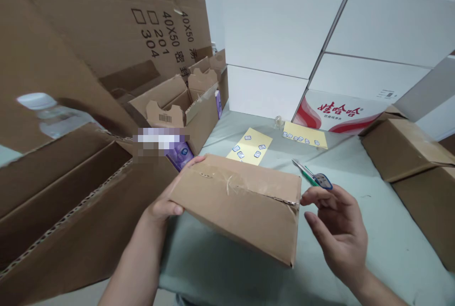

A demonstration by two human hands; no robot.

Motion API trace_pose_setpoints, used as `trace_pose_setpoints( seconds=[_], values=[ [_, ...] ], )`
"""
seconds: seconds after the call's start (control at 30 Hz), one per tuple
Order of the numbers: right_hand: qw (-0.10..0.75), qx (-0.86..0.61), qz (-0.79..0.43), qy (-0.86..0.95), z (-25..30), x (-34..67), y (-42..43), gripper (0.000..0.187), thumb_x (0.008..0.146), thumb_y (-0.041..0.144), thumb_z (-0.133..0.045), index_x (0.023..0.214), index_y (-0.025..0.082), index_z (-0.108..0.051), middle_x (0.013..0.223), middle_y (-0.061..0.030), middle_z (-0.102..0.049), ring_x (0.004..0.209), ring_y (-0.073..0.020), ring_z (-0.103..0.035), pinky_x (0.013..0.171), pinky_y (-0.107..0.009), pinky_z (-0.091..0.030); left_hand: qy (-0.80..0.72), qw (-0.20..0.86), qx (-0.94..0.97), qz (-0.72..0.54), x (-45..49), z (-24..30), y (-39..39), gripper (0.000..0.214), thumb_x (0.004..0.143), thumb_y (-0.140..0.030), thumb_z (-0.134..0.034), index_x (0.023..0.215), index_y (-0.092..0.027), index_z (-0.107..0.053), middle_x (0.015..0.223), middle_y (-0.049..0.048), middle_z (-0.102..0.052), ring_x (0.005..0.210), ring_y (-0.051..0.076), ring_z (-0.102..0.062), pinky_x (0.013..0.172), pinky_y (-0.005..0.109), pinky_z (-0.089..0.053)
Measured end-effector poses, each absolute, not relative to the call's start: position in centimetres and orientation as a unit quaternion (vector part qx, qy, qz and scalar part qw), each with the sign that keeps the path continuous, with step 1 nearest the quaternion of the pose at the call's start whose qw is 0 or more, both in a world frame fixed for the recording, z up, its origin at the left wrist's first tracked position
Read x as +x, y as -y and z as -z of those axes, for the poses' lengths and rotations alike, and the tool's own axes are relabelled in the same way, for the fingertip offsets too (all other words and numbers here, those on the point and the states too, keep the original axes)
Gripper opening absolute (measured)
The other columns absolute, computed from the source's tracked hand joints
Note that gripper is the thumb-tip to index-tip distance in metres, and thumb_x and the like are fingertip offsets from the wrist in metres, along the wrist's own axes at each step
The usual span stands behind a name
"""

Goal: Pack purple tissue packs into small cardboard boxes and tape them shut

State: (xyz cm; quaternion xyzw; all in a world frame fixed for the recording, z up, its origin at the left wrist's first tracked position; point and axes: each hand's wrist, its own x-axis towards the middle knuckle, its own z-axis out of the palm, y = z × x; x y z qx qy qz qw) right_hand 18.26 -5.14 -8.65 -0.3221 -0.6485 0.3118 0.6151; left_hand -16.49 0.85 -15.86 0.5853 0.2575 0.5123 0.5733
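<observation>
A closed brown cardboard box (241, 206) is tilted in front of me, with clear tape along its top seam. My left hand (170, 202) grips its left end, thumb on the near side and fingers at the far edge. Just off the box's right end is my right hand (337, 230), its thumb apart from the curled fingers. A small blue-edged sticker (323, 181) appears to cling to a finger of that hand. Behind it, on the green cloth, lies a cutting tool with a metal blade and green handle (310, 176), partly covered by the sticker.
Two yellow sheets (265, 147) with several small stickers lie beyond the box. Open cartons (170, 102) and a purple pack (180, 154) stand left, near a plastic bottle (53, 112). White cartons (266, 26) form the back; brown boxes (408, 149) stand right.
</observation>
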Motion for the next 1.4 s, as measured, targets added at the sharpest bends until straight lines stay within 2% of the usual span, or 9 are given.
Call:
trace_pose_setpoints(
  seconds=[0.1,0.4,0.63,0.73,0.83,1.0,1.1,1.27,1.4],
  values=[
    [0.614,-0.318,-0.294,0.66,8.9,17.8,5.2,0.064,0.09,0.003,-0.057,0.143,0.035,-0.042,0.102,-0.0014,-0.06,0.097,-0.0129,-0.059,0.092,-0.028,-0.049,-0.256,0.572,0.587,-0.513,-16.5,15.8,-0.8,0.103,0.058,-0.054,-0.082,0.148,-0.031,-0.037,0.155,0.0023,-0.037,0.141,0.039,-0.035,0.111,0.045,-0.038],
    [0.598,-0.325,-0.313,0.662,8.9,18.1,5.0,0.062,0.093,0.005,-0.055,0.144,0.037,-0.041,0.091,0.0007,-0.06,0.086,-0.0118,-0.058,0.078,-0.024,-0.049,-0.269,0.581,0.574,-0.511,-16.4,15.7,-0.7,0.104,0.054,-0.054,-0.085,0.146,-0.032,-0.041,0.157,0.0062,-0.035,0.14,0.04,-0.037,0.111,0.046,-0.039],
    [0.551,-0.279,-0.374,0.692,8.2,19.9,5.3,0.055,0.098,0.011,-0.048,0.145,0.039,-0.037,0.088,-0.001,-0.059,0.087,-0.0157,-0.058,0.083,-0.033,-0.049,-0.266,0.601,0.543,-0.523,-16.1,15.4,-0.6,0.103,0.053,-0.051,-0.086,0.145,-0.031,-0.043,0.157,0.009,-0.035,0.14,0.042,-0.037,0.111,0.051,-0.037],
    [0.461,-0.286,-0.479,0.69,7.3,21.9,5.3,0.034,0.099,0.025,-0.051,0.131,0.035,-0.048,0.101,-0.0071,-0.062,0.092,-0.0208,-0.059,0.078,-0.037,-0.049,-0.261,0.599,0.54,-0.53,-16.2,15.4,-0.6,0.102,0.054,-0.05,-0.085,0.145,-0.031,-0.043,0.153,0.0087,-0.041,0.138,0.041,-0.039,0.111,0.05,-0.037],
    [0.36,-0.295,-0.587,0.662,6.9,23.1,4.5,0.015,0.097,0.037,-0.054,0.109,0.029,-0.053,0.084,-0.0038,-0.06,0.083,-0.0209,-0.06,0.072,-0.035,-0.047,-0.259,0.599,0.543,-0.527,-16.2,15.5,-0.6,0.103,0.054,-0.049,-0.086,0.145,-0.03,-0.042,0.152,0.0082,-0.042,0.137,0.04,-0.04,0.109,0.048,-0.039],
    [0.293,-0.333,-0.611,0.656,7.0,22.6,3.3,0.017,0.097,0.039,-0.054,0.092,0.023,-0.051,0.076,-0.0008,-0.056,0.067,-0.013,-0.054,0.061,-0.026,-0.045,-0.25,0.601,0.547,-0.527,-16.1,15.6,-0.6,0.103,0.054,-0.049,-0.086,0.145,-0.031,-0.043,0.156,0.0071,-0.036,0.139,0.041,-0.038,0.11,0.047,-0.039],
    [0.298,-0.358,-0.567,0.679,6.9,22.0,3.4,0.019,0.097,0.04,-0.054,0.095,0.022,-0.056,0.076,-0.0012,-0.058,0.067,-0.0127,-0.055,0.061,-0.024,-0.047,-0.256,0.599,0.548,-0.525,-16.1,15.5,-0.5,0.103,0.054,-0.05,-0.085,0.145,-0.03,-0.042,0.157,0.0083,-0.035,0.14,0.042,-0.035,0.111,0.049,-0.037],
    [0.393,-0.419,-0.461,0.676,7.3,21.1,4.2,0.016,0.092,0.036,-0.064,0.086,0.021,-0.06,0.071,0.0002,-0.06,0.058,-0.01,-0.056,0.049,-0.018,-0.044,-0.266,0.597,0.55,-0.521,-16.2,15.6,-0.4,0.104,0.054,-0.049,-0.086,0.146,-0.029,-0.041,0.158,0.0087,-0.033,0.141,0.042,-0.033,0.112,0.049,-0.035],
    [0.426,-0.442,-0.447,0.651,7.7,20.5,4.2,0.023,0.087,0.039,-0.07,0.097,0.022,-0.058,0.062,0.0037,-0.057,0.054,-0.0097,-0.054,0.048,-0.018,-0.044,-0.267,0.596,0.55,-0.521,-16.2,15.5,-0.2,0.105,0.053,-0.051,-0.086,0.146,-0.03,-0.041,0.158,0.0084,-0.033,0.142,0.041,-0.033,0.112,0.048,-0.036]
  ],
)
